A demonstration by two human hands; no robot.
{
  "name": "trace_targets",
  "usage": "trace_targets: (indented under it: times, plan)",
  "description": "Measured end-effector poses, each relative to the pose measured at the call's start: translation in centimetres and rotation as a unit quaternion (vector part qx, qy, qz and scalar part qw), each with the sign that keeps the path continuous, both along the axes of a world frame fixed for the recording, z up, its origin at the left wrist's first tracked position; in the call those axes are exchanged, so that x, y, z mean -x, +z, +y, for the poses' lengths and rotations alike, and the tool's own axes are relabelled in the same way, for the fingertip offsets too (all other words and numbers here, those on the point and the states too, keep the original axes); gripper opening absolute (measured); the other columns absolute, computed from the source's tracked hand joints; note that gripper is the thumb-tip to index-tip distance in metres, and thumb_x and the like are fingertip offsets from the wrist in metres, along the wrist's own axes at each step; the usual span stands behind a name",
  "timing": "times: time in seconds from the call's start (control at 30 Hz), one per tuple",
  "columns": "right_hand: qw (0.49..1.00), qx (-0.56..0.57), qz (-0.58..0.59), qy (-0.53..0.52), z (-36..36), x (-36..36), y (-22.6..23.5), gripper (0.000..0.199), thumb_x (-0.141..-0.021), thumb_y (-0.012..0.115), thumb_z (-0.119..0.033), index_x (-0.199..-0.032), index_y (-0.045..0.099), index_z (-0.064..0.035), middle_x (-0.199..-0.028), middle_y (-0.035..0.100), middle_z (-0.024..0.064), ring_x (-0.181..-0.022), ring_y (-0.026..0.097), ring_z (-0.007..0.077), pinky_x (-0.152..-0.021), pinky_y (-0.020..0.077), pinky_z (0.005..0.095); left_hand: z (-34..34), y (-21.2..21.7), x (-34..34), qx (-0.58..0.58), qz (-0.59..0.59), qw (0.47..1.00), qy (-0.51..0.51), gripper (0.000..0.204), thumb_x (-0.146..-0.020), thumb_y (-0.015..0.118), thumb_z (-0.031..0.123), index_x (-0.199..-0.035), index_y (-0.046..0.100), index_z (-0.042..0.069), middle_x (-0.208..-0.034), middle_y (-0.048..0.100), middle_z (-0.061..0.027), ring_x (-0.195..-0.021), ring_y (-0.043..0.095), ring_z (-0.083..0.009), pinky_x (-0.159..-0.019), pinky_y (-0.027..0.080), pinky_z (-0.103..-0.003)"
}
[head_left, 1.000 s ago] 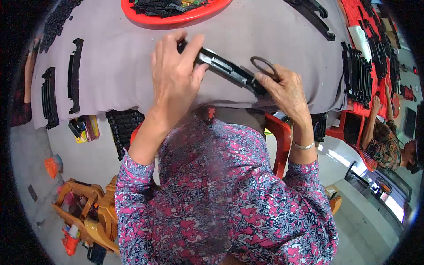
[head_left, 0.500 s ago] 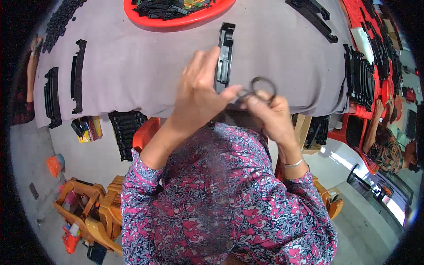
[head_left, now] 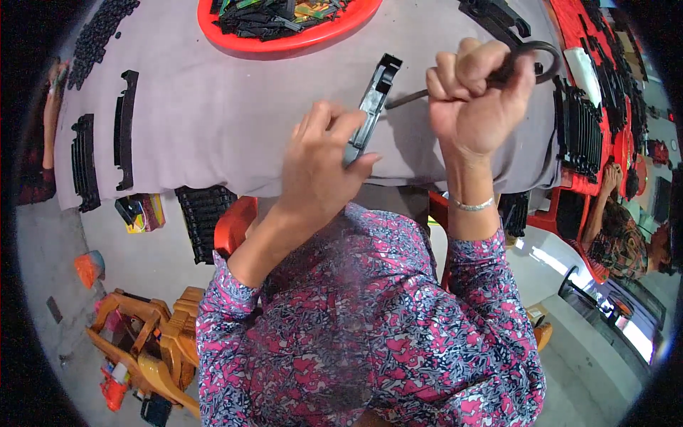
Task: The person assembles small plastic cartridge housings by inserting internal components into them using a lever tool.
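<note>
My left hand (head_left: 316, 160) is closed on a long, narrow black plastic part (head_left: 376, 96) with a hollow, channel-like face. Its far end tilts to the right, above the cloth-covered table. My right hand (head_left: 478, 96) is raised to the right of the part, fingers curled round a dark tool (head_left: 407, 99). A thin rod-like end of this tool points left, its tip close beside the black part; I cannot tell whether they touch. A ring-shaped handle stands out on the other side of the fist. My fingers hide the tool's middle.
A red tray (head_left: 284, 51) of small black, green and yellowish pieces sits at the far side. Long black parts lie at left (head_left: 126, 132), stacked at right (head_left: 582, 135) and at far right. Black pellets (head_left: 99, 35) are heaped far left. Other people sit at both sides.
My right hand has moved up and right with the tool, turning so that its thin end points left. The black part in my left hand has tilted to the right and come slightly nearer.
</note>
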State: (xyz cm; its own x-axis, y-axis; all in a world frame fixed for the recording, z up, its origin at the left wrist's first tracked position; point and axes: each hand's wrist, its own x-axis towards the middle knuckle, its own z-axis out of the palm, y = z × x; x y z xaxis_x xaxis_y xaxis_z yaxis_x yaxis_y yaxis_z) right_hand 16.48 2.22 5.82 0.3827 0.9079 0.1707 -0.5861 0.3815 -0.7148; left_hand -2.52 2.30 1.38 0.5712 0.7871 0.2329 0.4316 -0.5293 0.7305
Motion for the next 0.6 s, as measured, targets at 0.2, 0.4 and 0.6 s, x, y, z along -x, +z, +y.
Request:
trace_targets:
  times: [0.2, 0.4, 0.6]
  plan:
    - [1.000, 0.011, 0.000, 0.029, 1.4, 0.5, -2.1, 0.052, -0.103, 0.035, -0.045, -0.068, 0.039, -0.0073, -0.055, 0.026, -0.0018, -0.046, 0.021, 0.0088, -0.042, 0.0156, 0.0269, -0.4, -0.8, 0.5, -0.062, 0.030, 0.996, -0.052, 0.053, -0.072, 0.080, 0.020, -0.121, 0.060, 0.011, -0.114, 0.056, -0.0142, -0.102, 0.056, -0.0355, -0.087, 0.046, -0.046]
    - [0.993, 0.061, -0.093, 0.048, 1.2, 0.5, -2.7, 0.055, -0.102, 0.036, -0.054, -0.068, 0.039, -0.0105, -0.061, 0.026, -0.0033, -0.051, 0.021, 0.0095, -0.046, 0.0167, 0.0266, -0.5, -1.2, 0.3, -0.075, 0.066, 0.993, -0.056, 0.051, -0.074, 0.077, 0.020, -0.122, 0.059, 0.014, -0.116, 0.055, -0.0141, -0.103, 0.054, -0.0340, -0.088, 0.043, -0.047]
    - [0.992, 0.080, -0.083, 0.055, 1.3, 0.6, -3.0, 0.054, -0.102, 0.037, -0.054, -0.068, 0.038, -0.0109, -0.060, 0.026, -0.0037, -0.051, 0.021, 0.0093, -0.046, 0.0165, 0.0267, -0.7, -1.5, 0.0, -0.093, 0.069, 0.992, -0.041, 0.054, -0.073, 0.074, 0.016, -0.124, 0.058, 0.016, -0.115, 0.055, -0.0125, -0.104, 0.053, -0.0333, -0.088, 0.042, -0.048]
